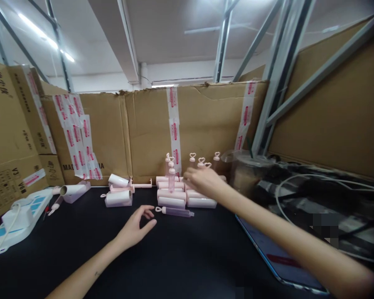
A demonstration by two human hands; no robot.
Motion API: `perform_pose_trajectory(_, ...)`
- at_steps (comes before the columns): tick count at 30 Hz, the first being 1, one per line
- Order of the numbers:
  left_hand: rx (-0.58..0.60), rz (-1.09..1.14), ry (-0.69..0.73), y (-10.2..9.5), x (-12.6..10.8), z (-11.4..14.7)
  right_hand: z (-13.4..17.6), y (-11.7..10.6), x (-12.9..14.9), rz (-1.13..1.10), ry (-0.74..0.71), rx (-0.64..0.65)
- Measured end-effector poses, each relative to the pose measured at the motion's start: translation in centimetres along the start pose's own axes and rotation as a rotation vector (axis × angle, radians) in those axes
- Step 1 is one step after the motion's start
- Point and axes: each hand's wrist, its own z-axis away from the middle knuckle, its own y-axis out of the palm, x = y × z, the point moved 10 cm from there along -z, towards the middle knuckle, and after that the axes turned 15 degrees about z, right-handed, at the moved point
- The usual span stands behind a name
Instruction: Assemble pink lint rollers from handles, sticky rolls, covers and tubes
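My left hand (139, 224) hovers over the black table, thumb and fingers apart, nothing in it. Just right of its fingertips lies a translucent purple tube (177, 212) with a pink heart-loop cap. Farther back, my right hand (202, 178) reaches over a stack of pink-and-white lint rollers (171, 197); its fingers are bent and slightly blurred, so any hold is unclear. Around it stand several pink tubes with heart-shaped loops, among them one upright tube (171, 178) on the stack. Left of the stack are more white rollers (119, 197) in clear purple cases.
A power strip (21, 220) with a white plug lies at the left. To the right are a phone-like tablet (277, 257), a lidded drink cup (247, 170) and tangled cables (314, 178). Taped cardboard (149, 133) walls the back; metal shelf posts stand behind.
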Motion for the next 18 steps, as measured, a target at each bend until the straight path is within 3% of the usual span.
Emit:
perform_pose_trajectory(4,-0.163,-0.239,0.009,-6.0,0.5,-0.9,3.9,1.8,6.4,-0.120,-0.124,-0.059)
perform_pose_trajectory(7,-0.292,-0.406,-0.039,-10.6,1.8,-0.9,5.1,4.3,7.9,-0.255,-0.063,-0.105)
perform_pose_trajectory(9,-0.320,-0.484,-0.081,-12.4,2.7,-0.6,5.4,6.0,7.8,-0.276,-0.006,-0.108)
perform_pose_trajectory(13,-0.239,-0.554,-0.128,-12.6,3.8,-0.2,5.8,8.0,7.5,-0.340,0.030,-0.074)
perform_pose_trajectory(18,-0.106,-0.560,-0.095,-9.2,2.4,-0.4,7.1,7.2,7.8,-0.548,-0.023,-0.009)
